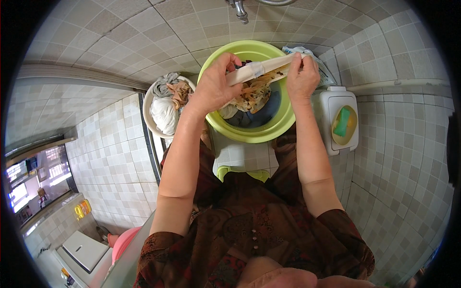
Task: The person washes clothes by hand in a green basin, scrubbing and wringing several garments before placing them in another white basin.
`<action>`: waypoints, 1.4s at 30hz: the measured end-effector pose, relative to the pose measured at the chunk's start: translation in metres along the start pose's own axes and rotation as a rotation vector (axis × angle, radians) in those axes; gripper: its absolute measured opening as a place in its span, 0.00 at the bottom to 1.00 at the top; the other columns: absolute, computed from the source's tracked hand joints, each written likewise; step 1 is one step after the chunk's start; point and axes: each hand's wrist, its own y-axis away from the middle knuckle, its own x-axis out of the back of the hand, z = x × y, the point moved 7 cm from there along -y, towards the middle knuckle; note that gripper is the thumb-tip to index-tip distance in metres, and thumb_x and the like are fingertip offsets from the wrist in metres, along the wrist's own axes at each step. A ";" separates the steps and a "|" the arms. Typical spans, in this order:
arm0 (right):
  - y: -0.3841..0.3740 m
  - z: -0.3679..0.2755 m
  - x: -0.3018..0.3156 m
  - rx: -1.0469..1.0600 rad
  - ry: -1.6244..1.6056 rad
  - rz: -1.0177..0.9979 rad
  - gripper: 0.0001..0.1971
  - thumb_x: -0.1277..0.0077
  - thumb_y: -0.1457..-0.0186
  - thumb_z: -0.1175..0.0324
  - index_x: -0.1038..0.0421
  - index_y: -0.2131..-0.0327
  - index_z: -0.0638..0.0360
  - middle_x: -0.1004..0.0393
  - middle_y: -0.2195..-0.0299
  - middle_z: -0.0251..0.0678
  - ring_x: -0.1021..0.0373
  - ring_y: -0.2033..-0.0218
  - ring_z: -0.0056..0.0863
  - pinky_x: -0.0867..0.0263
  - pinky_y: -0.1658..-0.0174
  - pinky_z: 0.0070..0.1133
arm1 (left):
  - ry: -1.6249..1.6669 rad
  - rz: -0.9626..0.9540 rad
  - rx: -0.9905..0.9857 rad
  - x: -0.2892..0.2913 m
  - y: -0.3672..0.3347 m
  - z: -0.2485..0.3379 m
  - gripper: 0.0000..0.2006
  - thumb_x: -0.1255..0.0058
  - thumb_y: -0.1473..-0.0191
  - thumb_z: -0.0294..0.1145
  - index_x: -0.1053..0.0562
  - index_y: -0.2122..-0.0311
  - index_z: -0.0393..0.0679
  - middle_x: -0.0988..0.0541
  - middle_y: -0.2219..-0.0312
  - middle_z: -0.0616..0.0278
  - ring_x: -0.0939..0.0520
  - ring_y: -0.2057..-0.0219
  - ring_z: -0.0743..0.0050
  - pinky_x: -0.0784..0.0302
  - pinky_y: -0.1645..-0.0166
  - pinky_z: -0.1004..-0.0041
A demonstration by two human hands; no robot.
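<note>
Between my hands a patterned cream and brown garment (254, 97) is stretched by its pale band (259, 69), above a lime-green basin (242, 137). My left hand (214, 88) is closed round the band's left end, thumb toward me. At the upper right, my right hand (303, 79) pinches the other end. The garment's lower part hangs into the basin, where dark and grey wet clothes (245, 119) lie; I cannot tell whether it touches them.
Left of the basin stands a white tub (146, 113) of grey, tan and white clothes. On the right, a white container (349, 100) bears a yellow bowl (352, 137) with a green block (341, 122). A plastic bag (322, 69) lies by the wall, below a tap (241, 14).
</note>
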 end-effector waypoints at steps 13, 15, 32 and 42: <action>-0.001 -0.011 -0.001 0.121 -0.158 0.080 0.10 0.52 0.49 0.72 0.39 0.80 0.63 0.36 0.78 0.42 0.39 0.74 0.43 0.43 0.69 0.32 | 0.225 0.059 0.093 0.012 -0.002 -0.035 0.06 0.51 0.45 0.29 0.27 0.65 0.38 0.27 0.76 0.72 0.29 0.74 0.88 0.33 0.68 0.82; 0.000 -0.010 -0.002 0.098 -0.186 0.043 0.11 0.52 0.49 0.72 0.39 0.81 0.64 0.36 0.78 0.42 0.39 0.74 0.43 0.43 0.69 0.32 | 0.516 0.056 0.216 0.012 -0.002 -0.038 0.08 0.53 0.43 0.32 0.27 0.65 0.39 0.26 0.75 0.73 0.29 0.73 0.88 0.33 0.66 0.83; 0.005 0.009 -0.034 -0.206 -0.470 -0.204 0.11 0.57 0.43 0.67 0.28 0.68 0.65 0.29 0.70 0.35 0.34 0.68 0.23 0.40 0.62 0.17 | 0.762 0.060 0.374 0.011 0.003 -0.058 0.12 0.59 0.41 0.39 0.27 0.65 0.42 0.25 0.75 0.72 0.28 0.75 0.86 0.33 0.67 0.81; 0.014 0.022 -0.044 -0.429 -0.645 -0.354 0.14 0.56 0.41 0.64 0.30 0.74 0.64 0.35 0.78 0.23 0.41 0.75 0.12 0.45 0.70 0.12 | 0.753 0.051 0.343 0.012 0.000 -0.054 0.09 0.52 0.44 0.36 0.28 0.67 0.41 0.26 0.78 0.72 0.31 0.79 0.86 0.35 0.73 0.82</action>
